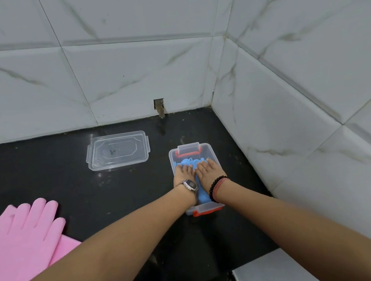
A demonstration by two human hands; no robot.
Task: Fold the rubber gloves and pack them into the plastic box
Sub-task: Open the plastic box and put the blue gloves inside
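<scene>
Pressing blue gloves flat; pink pair lies to the left

Both hands, left hand (184, 173) and right hand (208, 170), rest flat with straight fingers on the blue gloves (190, 162) inside the plastic box (211, 155). The pink gloves (25, 228) lie well left of the left hand (the nearer one), fingers pointing away from the person. The lid (117, 150) sits beyond, left of the box.

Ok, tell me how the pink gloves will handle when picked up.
The pink gloves lie flat and limp on the black counter, so they will probably flop and drape. Being rubber, they likely grip skin rather than slip. They look light and should not roll.
</scene>
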